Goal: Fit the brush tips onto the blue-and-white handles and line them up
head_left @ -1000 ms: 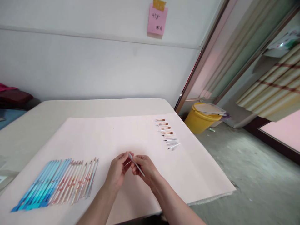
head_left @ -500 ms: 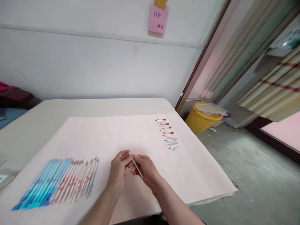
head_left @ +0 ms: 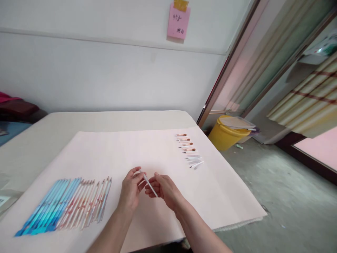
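Note:
My left hand (head_left: 131,189) pinches a thin white pen refill (head_left: 151,185) near its upper end, where a wider greyish part shows between the fingers. The refill slants down to the right, clear of the table. Close by is my right hand (head_left: 167,191), its thumb raised apart from the curved fingers. The refill's lower end passes in front of those fingers; whether they touch it I cannot tell. To the left lie several blue pens (head_left: 54,202) in a row, beside several pale pens with reddish patterns (head_left: 84,203).
At the table's right side lie several white refills with dark tips (head_left: 195,164) and several brown-ended pen parts (head_left: 187,144). A pale sheet (head_left: 223,196) covers the table. Beyond it on the floor stands a yellow bucket (head_left: 223,135). A pink note (head_left: 179,23) hangs on the wall.
My right hand has let go of the refill, its thumb now apart from the fingers. My left hand has shifted slightly left with the refill.

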A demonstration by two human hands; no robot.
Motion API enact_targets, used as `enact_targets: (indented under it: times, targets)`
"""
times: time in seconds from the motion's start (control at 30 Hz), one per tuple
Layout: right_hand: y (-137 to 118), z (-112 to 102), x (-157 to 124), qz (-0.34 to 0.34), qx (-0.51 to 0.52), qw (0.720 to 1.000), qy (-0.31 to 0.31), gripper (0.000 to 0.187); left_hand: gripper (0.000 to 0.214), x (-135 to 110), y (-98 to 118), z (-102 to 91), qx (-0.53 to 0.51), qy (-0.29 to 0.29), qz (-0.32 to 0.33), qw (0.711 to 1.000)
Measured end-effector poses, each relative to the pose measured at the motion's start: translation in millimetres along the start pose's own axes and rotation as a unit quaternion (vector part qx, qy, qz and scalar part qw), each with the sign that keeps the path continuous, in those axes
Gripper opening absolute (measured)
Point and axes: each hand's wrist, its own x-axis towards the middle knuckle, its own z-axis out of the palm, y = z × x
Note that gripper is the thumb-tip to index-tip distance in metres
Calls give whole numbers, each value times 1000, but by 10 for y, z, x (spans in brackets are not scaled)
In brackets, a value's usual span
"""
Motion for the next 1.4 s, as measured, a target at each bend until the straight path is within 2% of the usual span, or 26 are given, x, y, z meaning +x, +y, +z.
enact_targets:
  times: [0.07, 0.1, 0.13, 0.2, 0.27, 0.3, 0.37, 0.43, 0.57, 0.7, 0.8, 0.87, 0.93, 1.1, 1.2, 1.3, 1.4]
  targets:
    - [-12, -53, 10, -22, -133, 990, 41, 40, 36, 16, 24, -13, -10, 5, -2, 1000]
    - [-18, -86, 18, -35, -226, 971, 66, 36, 34, 28, 37, -22, -13, 10, -1, 1000]
    - [-24, -124, 26, -49, -331, 938, 94, 32, 33, 42, 50, -33, -15, 16, 0, 1000]
    - [-42, -221, 45, -70, -529, 832, 152, 25, 30, 77, 76, -59, -19, 26, 4, 999]
    - [-74, -344, 69, -67, -654, 724, 207, 21, 28, 110, 97, -87, -23, 29, 10, 999]
    - [-96, -414, 83, -58, -688, 686, 229, 20, 27, 124, 106, -99, -25, 27, 13, 999]
    - [-149, -555, 113, -30, -719, 643, 261, 20, 25, 143, 121, -119, -31, 25, 18, 999]
    - [-199, -674, 136, -6, -732, 624, 273, 21, 24, 156, 130, -132, -37, 30, 19, 999]
    - [-219, -735, 125, 2, -740, 624, 253, 20, 23, 174, 137, -145, -45, 40, 16, 998]
    - [-81, -556, 109, -39, -735, 656, 167, 17, 22, 175, 138, -143, -43, 42, 19, 998]
    - [39, -393, 145, -64, -747, 652, 116, 18, 22, 161, 144, -129, -42, 46, 24, 998]
    - [61, -317, 160, -75, -755, 642, 108, 17, 23, 149, 151, -120, -39, 55, 29, 997]
    - [24, -268, 134, -93, -748, 648, 104, 17, 24, 141, 159, -118, -36, 63, 36, 997]
    - [-126, -182, -88, -182, -674, 710, 94, 13, 29, 152, 183, -144, -33, 99, 83, 991]
    - [-135, -136, -184, -217, -644, 730, 77, 14, 32, 165, 195, -156, -30, 120, 109, 986]
    - [-114, -107, -200, -237, -628, 738, 72, 16, 34, 167, 195, -144, -18, 129, 121, 984]
    - [-105, -100, -185, -241, -631, 734, 72, 16, 36, 159, 179, -112, 1, 131, 122, 984]
